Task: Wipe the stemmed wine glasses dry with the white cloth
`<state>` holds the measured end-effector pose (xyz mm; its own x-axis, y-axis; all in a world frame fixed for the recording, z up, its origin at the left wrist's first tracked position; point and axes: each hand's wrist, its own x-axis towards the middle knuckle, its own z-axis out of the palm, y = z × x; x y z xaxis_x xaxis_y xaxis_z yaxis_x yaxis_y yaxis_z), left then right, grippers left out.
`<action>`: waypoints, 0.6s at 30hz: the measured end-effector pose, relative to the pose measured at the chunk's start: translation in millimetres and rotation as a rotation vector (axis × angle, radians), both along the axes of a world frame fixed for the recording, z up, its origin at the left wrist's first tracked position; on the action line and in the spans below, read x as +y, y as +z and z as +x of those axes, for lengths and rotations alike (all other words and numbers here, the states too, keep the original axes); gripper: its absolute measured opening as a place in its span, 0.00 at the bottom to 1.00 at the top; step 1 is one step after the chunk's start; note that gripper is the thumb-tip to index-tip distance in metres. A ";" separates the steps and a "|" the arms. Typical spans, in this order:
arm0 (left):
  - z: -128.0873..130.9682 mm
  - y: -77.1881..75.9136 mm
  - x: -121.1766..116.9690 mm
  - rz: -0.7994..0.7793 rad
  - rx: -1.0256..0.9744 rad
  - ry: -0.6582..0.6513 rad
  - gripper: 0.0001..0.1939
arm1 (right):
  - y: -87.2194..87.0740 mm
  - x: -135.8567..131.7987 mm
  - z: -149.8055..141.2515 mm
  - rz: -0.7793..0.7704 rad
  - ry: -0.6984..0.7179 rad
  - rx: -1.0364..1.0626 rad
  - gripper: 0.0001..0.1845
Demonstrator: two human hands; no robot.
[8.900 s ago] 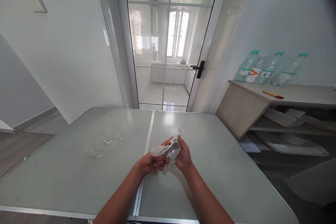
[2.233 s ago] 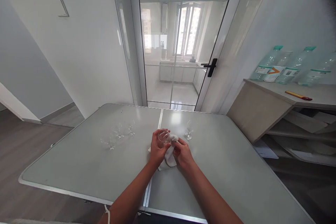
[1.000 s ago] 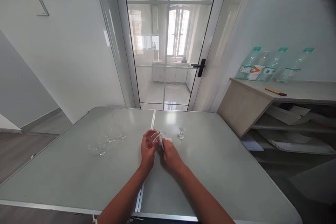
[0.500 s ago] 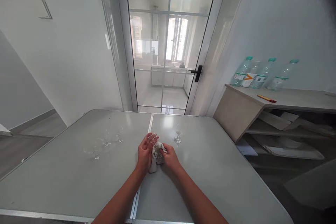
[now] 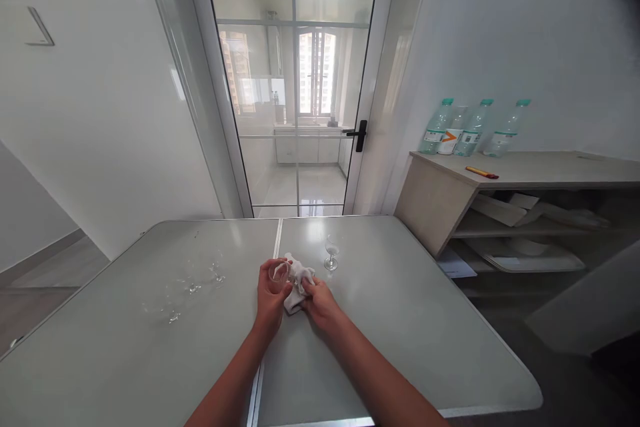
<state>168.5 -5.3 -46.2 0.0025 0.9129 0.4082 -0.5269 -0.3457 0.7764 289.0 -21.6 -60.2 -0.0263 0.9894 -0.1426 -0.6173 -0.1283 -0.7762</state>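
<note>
My left hand [image 5: 271, 292] is closed around a clear stemmed glass [image 5: 280, 272], its round rim tilted up toward me. A white cloth [image 5: 299, 273] is gripped by my right hand [image 5: 318, 300] and pressed against the glass, covering its stem and foot. Both hands are close together above the table's middle seam. Just beyond them, another small stemmed glass [image 5: 331, 253] stands upright. Over on the left, several clear glasses [image 5: 191, 285] are on the table, their outlines faint.
The grey table [image 5: 400, 333] has a metal seam and edging. A glass door [image 5: 300, 107] with a black handle [image 5: 360, 136] stands behind it. At the right, a shelf unit [image 5: 440, 200] carries several plastic bottles [image 5: 470, 133] and a yellow-and-red stick-like item [image 5: 481, 173].
The glass has turned so that its rim faces me more. My right hand and the cloth have shifted around its lower part. The whole view has swung slightly to the right.
</note>
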 end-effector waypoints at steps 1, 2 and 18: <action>0.9 -0.8 -1.7 0.008 0.019 -0.020 0.33 | -1.7 0.4 2.6 -0.009 -0.004 0.006 0.27; 0.9 -2.1 -2.6 0.015 0.039 -0.046 0.33 | -3.5 1.0 5.4 -0.016 -0.024 0.003 0.28; -4.0 -3.9 0.3 -0.020 0.057 -0.104 0.36 | 4.9 3.1 10.3 0.060 -0.045 -0.334 0.19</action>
